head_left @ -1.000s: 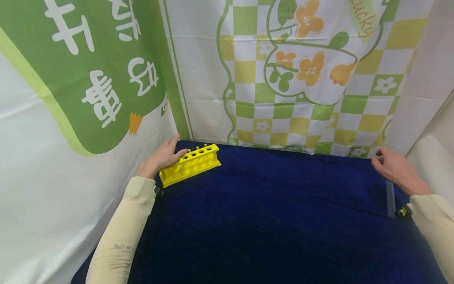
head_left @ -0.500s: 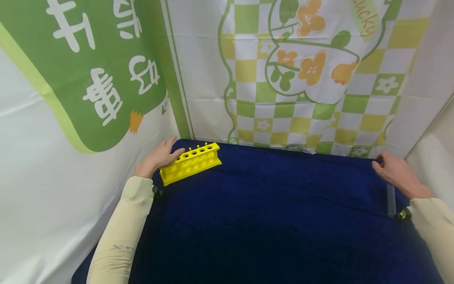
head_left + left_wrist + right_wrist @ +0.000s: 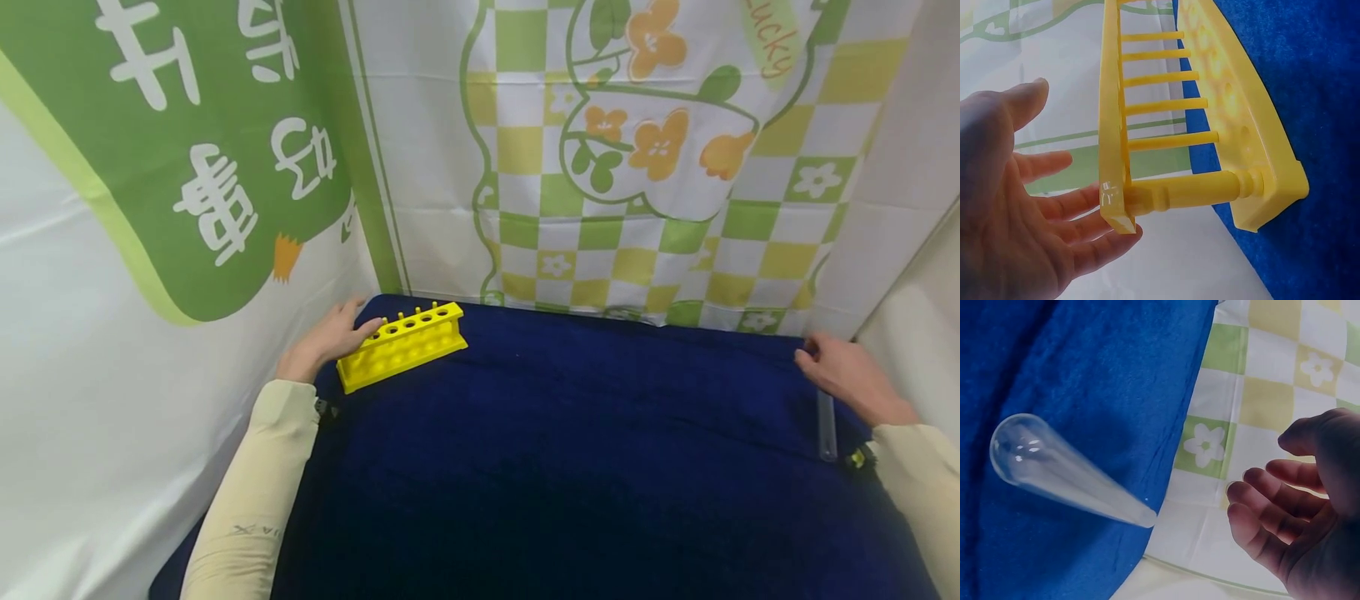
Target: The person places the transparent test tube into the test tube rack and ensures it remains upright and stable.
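Note:
A yellow test tube rack (image 3: 408, 352) stands at the far left of the blue cloth, with a row of holes along its top and short pegs behind. At its left end is my left hand (image 3: 322, 343), fingers spread. In the left wrist view, the fingertips of this left hand (image 3: 1041, 219) lie by the corner of the rack's top plate, the thumb well apart; contact is hard to tell. Far right, a clear glass test tube (image 3: 827, 427) lies on the cloth. My right hand (image 3: 851, 379) hovers near it, fingers loosely bent around nothing; the right wrist view shows a gap between hand and tube (image 3: 1069, 472).
Dark blue cloth (image 3: 570, 450) covers the table between the two hands. A printed curtain (image 3: 555, 242) hangs along the back edge, and a white and green one (image 3: 285, 275) closes the left side. Another pale sheet (image 3: 918, 317) bounds the right.
My left hand has drawn slightly left, off more of the rack's top. The right hand has shifted a little right and nearer to me. Rack and tube look almost unmoved.

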The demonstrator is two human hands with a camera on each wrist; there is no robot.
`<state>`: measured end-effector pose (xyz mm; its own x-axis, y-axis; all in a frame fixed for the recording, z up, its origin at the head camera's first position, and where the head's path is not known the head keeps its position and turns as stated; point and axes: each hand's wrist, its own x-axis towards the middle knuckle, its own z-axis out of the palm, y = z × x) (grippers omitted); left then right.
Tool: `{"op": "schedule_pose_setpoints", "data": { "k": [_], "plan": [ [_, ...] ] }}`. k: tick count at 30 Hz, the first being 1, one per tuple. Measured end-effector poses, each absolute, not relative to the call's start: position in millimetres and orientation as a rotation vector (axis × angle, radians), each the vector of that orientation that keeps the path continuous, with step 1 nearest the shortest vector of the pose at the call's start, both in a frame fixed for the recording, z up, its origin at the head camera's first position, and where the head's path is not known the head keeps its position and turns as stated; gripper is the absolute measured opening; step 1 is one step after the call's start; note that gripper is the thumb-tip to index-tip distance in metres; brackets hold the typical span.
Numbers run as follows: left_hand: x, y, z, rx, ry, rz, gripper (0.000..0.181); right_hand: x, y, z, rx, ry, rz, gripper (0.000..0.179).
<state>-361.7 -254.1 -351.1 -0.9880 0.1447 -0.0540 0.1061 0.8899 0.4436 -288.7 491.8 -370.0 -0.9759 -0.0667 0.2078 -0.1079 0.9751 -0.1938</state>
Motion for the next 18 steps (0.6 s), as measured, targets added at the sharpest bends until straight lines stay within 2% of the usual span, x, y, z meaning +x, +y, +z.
{"op": "schedule_pose_setpoints", "data": {
  "k": [18],
  "plan": [
    [-358, -269, -356, 0.277, 2.923, 0.798, 0.083, -285, 507, -381, 0.105, -2.957, 0.298, 0.034]
  ]
}}
